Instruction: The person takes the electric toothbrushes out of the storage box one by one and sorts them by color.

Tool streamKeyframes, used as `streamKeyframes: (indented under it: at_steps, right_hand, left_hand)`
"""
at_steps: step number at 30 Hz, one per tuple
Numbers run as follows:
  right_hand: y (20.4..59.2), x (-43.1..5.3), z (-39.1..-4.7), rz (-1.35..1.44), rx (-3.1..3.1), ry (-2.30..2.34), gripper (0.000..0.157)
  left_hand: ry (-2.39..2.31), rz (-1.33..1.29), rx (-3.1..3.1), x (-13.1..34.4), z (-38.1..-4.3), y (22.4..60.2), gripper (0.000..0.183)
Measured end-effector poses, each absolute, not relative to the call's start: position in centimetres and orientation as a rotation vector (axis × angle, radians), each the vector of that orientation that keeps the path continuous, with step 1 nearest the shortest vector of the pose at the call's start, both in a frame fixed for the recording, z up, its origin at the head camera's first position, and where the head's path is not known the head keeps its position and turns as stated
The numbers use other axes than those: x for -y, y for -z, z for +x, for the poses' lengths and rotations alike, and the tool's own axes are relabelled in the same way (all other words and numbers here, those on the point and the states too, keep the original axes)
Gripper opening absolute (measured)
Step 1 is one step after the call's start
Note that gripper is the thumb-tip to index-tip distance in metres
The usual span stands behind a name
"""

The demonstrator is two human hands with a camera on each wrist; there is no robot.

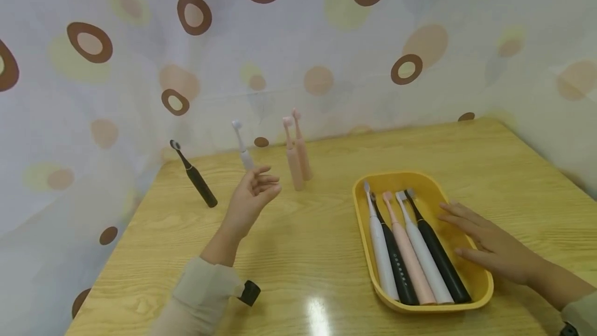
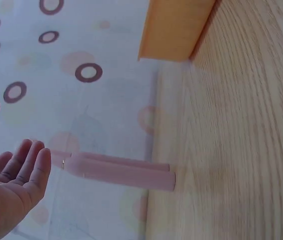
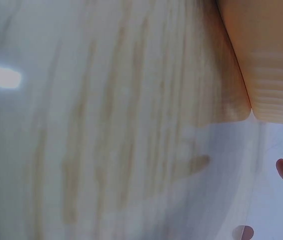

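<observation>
My left hand (image 1: 246,204) is raised over the left of the table, holding nothing, fingers loosely bent. Just behind its fingertips stands a white electric toothbrush (image 1: 245,157), its lower end hidden by the hand. Two pink electric toothbrushes, one in front (image 1: 295,170) and one behind (image 1: 302,154), stand upright to the hand's right. In the left wrist view, the palm (image 2: 6,200) faces up beside them. My right hand (image 1: 494,248) spreads its fingers over the right rim of a yellow tray (image 1: 473,268). Several toothbrushes lie side by side inside: white, black and pink (image 1: 410,258).
A black electric toothbrush (image 1: 200,185) stands at the table's left, apart from the others. Behind the wooden table (image 1: 298,253) hangs a patterned curtain (image 1: 289,56), close to its back edge. The tray's wall (image 3: 266,60) shows in the right wrist view.
</observation>
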State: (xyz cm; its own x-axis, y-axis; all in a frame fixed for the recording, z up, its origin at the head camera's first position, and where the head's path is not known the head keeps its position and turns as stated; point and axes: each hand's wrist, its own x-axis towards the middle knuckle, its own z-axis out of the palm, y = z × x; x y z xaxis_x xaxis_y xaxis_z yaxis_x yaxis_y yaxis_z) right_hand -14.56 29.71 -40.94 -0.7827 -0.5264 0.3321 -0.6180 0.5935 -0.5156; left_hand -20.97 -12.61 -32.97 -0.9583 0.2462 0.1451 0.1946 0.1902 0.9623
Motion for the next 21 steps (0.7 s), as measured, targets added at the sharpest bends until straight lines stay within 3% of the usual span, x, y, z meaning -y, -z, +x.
streamKeyframes:
  at_steps: [14,21]
  right_hand:
    - [41.0,-29.7,-14.8,0.965,2.657,-0.903,0.057]
    - [40.9,-29.7,-14.6,0.967,2.648,-0.896,0.058]
  left_hand:
    - [-1.516,0.910,-2.254,6.2,-21.1,32.6,0.037]
    - [-1.465,0.927,-2.186,3.7,-21.0,33.0,0.040]
